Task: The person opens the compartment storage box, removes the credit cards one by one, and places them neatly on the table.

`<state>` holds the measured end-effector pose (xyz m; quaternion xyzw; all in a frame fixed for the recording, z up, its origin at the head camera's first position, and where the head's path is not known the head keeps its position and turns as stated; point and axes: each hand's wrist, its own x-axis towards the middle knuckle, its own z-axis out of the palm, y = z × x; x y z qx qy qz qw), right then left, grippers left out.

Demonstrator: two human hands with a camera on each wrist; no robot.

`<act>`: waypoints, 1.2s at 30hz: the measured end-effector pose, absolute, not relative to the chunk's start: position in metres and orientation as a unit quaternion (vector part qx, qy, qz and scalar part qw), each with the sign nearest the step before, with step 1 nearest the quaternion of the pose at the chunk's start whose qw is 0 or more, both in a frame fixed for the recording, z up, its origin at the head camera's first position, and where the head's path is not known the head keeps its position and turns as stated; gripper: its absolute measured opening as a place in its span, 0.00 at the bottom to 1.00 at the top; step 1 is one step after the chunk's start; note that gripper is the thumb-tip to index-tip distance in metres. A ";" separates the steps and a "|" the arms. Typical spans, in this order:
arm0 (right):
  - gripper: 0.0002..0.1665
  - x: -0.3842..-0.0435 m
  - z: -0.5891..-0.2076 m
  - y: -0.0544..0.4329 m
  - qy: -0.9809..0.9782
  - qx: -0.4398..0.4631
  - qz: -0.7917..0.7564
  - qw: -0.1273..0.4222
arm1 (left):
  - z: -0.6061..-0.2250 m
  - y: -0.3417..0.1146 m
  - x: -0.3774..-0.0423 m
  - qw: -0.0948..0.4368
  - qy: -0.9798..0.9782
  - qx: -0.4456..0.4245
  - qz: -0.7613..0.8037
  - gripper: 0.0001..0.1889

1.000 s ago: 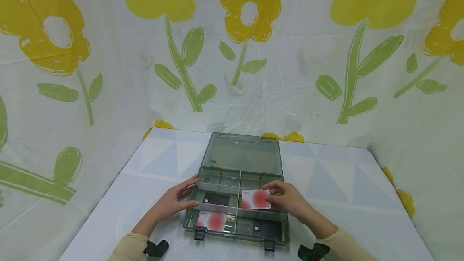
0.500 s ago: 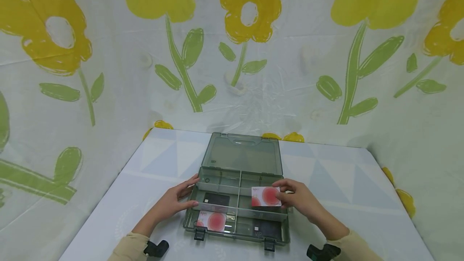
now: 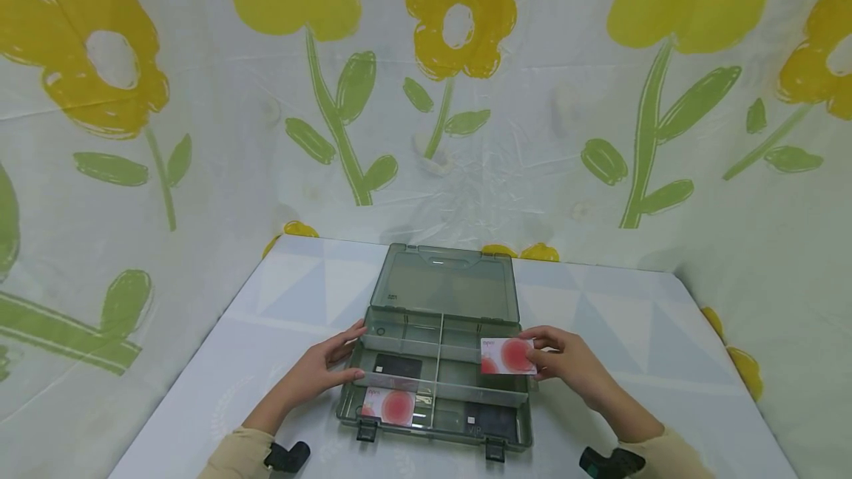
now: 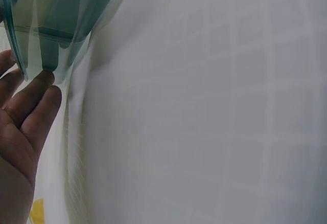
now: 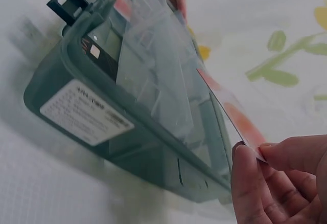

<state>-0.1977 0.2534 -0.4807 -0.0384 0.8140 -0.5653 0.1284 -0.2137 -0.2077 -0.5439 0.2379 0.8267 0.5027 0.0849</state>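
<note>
A green translucent compartment box [image 3: 459, 392] lies with its lid [image 3: 444, 283] folded back. My right hand [image 3: 571, 362] pinches a white card with red circles [image 3: 506, 355] by its right edge, above the box's middle right compartment. The right wrist view shows this card [image 5: 234, 119] nearly edge-on between thumb and fingers. My left hand [image 3: 318, 374] rests against the box's left side, thumb at the rim, and the left wrist view shows its fingers [image 4: 43, 106] straight along the outer wall. A similar red-circled card [image 3: 393, 406] lies in the front left compartment.
Dark cards lie in the middle left compartment [image 3: 398, 366] and the front right one [image 3: 491, 420]. Two latches [image 3: 495, 450] stick out at the box's front. A label [image 5: 84, 112] is on its right side. Flower-printed sheeting [image 3: 532, 131] surrounds the pale table [image 3: 619, 361].
My right hand has lifted the red-circled card from over the middle right compartment and moved it right and slightly upward in the head view. My left hand and the box have stayed put.
</note>
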 end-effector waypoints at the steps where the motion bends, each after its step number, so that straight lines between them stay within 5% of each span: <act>1: 0.25 -0.197 -0.481 0.256 0.814 -0.037 -0.566 0.127 | -0.544 -0.208 -0.214 0.085 0.827 0.238 0.503 0.40; 36: 0.25 -0.209 -0.502 0.332 0.852 0.082 -0.508 0.100 | -0.537 -0.206 -0.214 0.094 0.832 0.217 0.502 0.42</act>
